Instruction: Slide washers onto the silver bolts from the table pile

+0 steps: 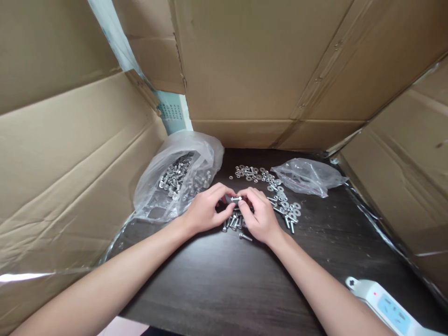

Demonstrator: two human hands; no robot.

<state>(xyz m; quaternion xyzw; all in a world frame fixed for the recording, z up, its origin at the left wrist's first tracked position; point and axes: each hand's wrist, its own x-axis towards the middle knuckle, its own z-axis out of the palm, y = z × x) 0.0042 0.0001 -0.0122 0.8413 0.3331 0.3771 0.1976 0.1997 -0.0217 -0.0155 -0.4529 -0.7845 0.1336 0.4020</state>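
Our left hand (205, 210) and right hand (259, 215) meet at the middle of the dark wooden table (217, 284), fingertips touching. Between them we pinch a small silver bolt (235, 199), lying level, its shank held by the left fingers curled around it and its end pinched by the right thumb and forefinger; whether a washer sits on it we cannot tell.

Just under our hands, at 6 o'clock from the bolt, lies a small heap of loose bolts (234, 223), with one stray bolt (245, 237) a little nearer to us. At 1 o'clock to 3 o'clock from the hands a scatter of washers (276, 189) runs across the table. Beyond them, at 2 o'clock, lies a crumpled clear plastic bag (308, 176). At 10 o'clock, just beside the left hand, a larger clear bag of bolts (177, 179) lies open.

Cardboard walls (259, 70) stand round the table on three sides. At 5 o'clock, near the table's edge, lies a white power strip (383, 305).
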